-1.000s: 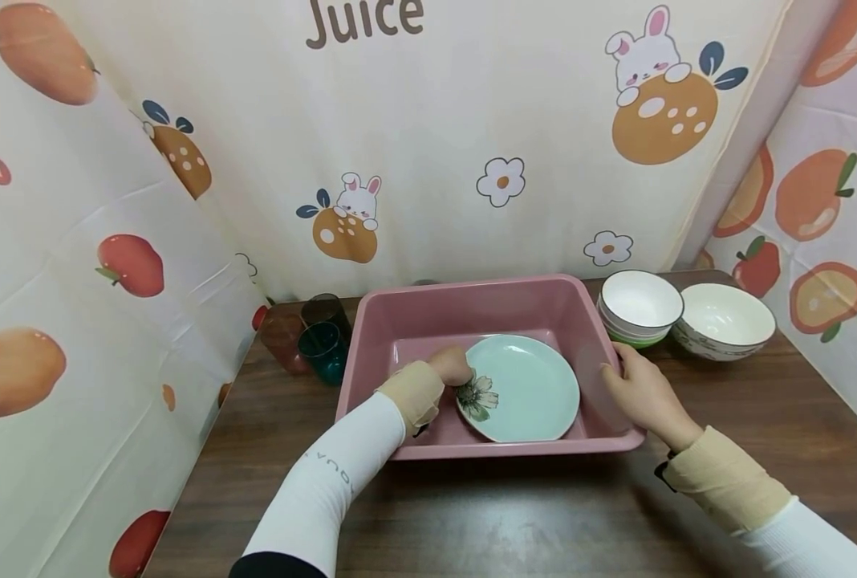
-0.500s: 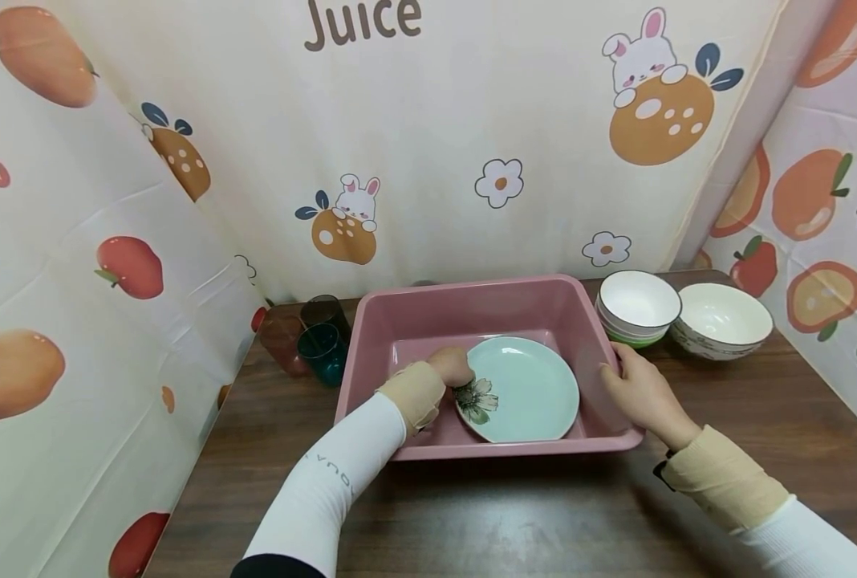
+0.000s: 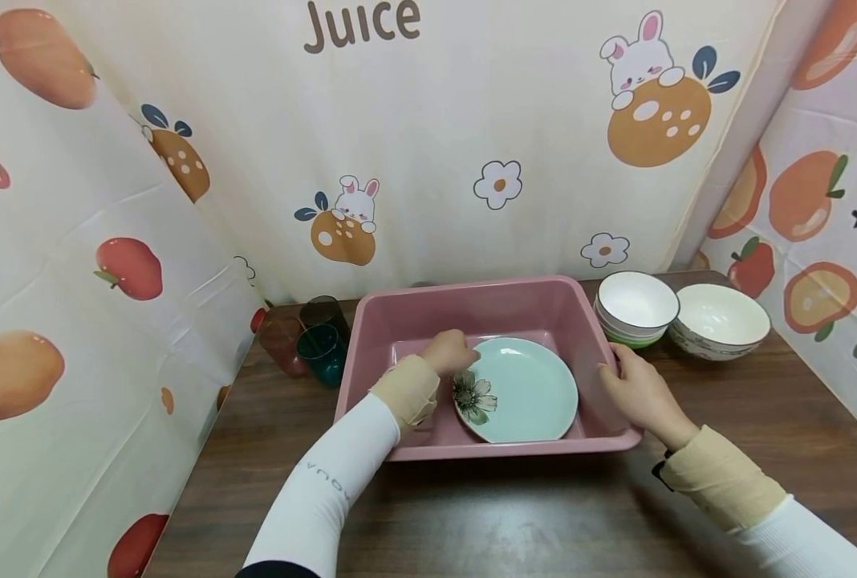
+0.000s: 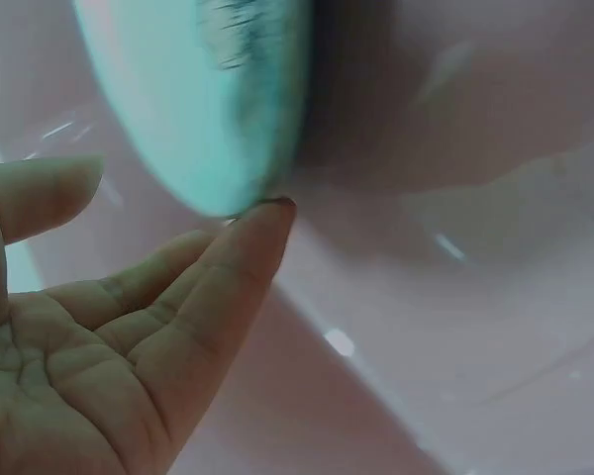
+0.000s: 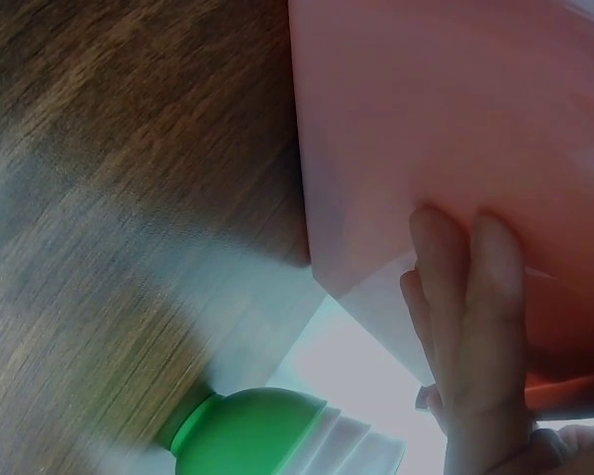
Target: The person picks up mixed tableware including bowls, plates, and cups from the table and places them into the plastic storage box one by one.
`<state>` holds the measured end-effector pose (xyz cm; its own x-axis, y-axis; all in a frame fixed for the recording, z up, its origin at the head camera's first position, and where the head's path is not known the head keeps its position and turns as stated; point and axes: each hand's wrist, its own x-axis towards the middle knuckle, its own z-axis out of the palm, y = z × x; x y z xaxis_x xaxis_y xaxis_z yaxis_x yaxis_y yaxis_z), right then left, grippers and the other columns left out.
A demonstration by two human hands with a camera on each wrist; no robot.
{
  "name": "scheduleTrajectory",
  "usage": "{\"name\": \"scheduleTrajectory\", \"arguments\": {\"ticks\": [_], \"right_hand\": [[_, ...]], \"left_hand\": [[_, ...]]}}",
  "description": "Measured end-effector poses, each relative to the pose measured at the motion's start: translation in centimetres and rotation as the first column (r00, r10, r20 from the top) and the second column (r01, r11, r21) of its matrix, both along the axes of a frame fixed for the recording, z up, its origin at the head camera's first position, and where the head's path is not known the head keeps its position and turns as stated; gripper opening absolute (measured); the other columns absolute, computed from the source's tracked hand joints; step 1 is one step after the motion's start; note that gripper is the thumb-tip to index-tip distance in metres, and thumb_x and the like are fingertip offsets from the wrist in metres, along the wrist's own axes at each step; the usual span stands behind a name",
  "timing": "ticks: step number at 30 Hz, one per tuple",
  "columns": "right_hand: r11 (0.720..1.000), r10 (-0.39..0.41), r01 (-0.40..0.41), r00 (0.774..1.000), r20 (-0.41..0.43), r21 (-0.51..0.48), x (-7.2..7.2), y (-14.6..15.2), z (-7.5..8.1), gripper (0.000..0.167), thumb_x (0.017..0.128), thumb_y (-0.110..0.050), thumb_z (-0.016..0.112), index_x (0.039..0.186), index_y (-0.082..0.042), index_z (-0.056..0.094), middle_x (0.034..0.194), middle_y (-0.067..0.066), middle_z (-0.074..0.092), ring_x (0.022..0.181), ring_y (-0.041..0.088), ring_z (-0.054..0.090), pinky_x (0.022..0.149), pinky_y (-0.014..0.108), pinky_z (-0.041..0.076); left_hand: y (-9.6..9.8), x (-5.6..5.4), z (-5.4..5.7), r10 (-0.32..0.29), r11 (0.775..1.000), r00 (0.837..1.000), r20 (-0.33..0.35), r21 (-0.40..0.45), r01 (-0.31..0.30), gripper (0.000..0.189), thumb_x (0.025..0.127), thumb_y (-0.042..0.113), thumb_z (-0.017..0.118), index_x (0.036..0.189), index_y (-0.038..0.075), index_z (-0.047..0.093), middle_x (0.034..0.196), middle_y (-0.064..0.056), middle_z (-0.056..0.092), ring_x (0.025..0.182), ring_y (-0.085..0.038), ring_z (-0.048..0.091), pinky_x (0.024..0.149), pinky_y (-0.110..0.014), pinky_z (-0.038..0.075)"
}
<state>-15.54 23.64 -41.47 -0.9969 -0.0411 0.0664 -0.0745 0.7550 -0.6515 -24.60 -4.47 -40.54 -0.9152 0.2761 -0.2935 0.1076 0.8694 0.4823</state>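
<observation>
The round plate [image 3: 533, 389] lay right of our nearer left hand [image 3: 448, 352], at its fingertips, thumb apart; our right hand [image 3: 643, 393] gripped the basin [image 3: 472, 311].

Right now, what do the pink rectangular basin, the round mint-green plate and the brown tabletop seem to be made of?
Pink rectangular basin: probably plastic, smooth and semi-glossy, with rounded, moulded-looking corners and soft highlights.
Round mint-green plate: likely glazed ceramic, possibly melamine; smooth, shiny face with a small glint.
Brown tabletop: wood or wood-look laminate; grain streaks and a soft sheen.
</observation>
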Motion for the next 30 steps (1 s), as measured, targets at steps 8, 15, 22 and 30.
{"name": "scheduleTrajectory", "arguments": {"ticks": [8, 15, 22, 30], "right_hand": [[1.000, 0.000, 0.000, 1.000, 0.000, 0.000, 0.0, 0.1, -0.2, 0.049, 0.098, -0.015, 0.046, 0.137, 0.015, 0.041, 0.117, 0.035, 0.061, 0.098, 0.040, 0.064, 0.079, 0.050, 0.053], [1.000, -0.003, 0.003, 1.000, 0.001, -0.002, -0.1, 0.2, -0.1, 0.049, 0.098, -0.014, 0.045, 0.137, 0.014, 0.041, 0.116, 0.035, 0.061, 0.098, 0.040, 0.064, 0.079, 0.049, 0.053], [1.000, -0.004, 0.004, 1.000, 0.001, 0.002, 0.0, 0.2, -0.1, 0.049, 0.098, -0.015, 0.045, 0.137, 0.014, 0.041, 0.117, 0.035, 0.061, 0.098, 0.040, 0.064, 0.079, 0.050, 0.053], [1.000, -0.002, 0.002, 1.000, -0.001, 0.000, 0.0, 0.1, -0.1, 0.049, 0.098, -0.015, 0.045, 0.137, 0.014, 0.041, 0.116, 0.034, 0.061, 0.097, 0.040, 0.064, 0.079, 0.049, 0.053]], "left_hand": [[-0.5, 0.8, 3.0, 0.006, 0.983, 0.998, -0.064, 0.181, 0.006, 0.044, 0.097, 0.032, 0.057, 0.127, 0.000, 0.059, 0.126, -0.015, 0.064, 0.116, -0.029, 0.059, 0.099, -0.043, 0.049], [-2.8, 2.1, 7.4, 0.023, 0.953, 0.992, -0.126, 0.302, 0.016, 0.046, 0.098, 0.037, 0.056, 0.134, 0.010, 0.056, 0.127, -0.007, 0.063, 0.119, -0.023, 0.058, 0.101, -0.041, 0.048], [-6.8, 3.8, 9.9, 0.009, 0.914, 0.981, -0.192, 0.400, 0.070, 0.046, 0.099, 0.038, 0.056, 0.138, 0.014, 0.051, 0.129, -0.005, 0.062, 0.116, -0.023, 0.060, 0.097, -0.041, 0.050], [-12.7, 6.0, 10.4, 0.056, 0.940, 0.968, -0.243, 0.340, 0.031, 0.048, 0.098, 0.038, 0.057, 0.139, 0.013, 0.051, 0.132, -0.008, 0.060, 0.118, -0.027, 0.060, 0.098, -0.046, 0.050]]}}
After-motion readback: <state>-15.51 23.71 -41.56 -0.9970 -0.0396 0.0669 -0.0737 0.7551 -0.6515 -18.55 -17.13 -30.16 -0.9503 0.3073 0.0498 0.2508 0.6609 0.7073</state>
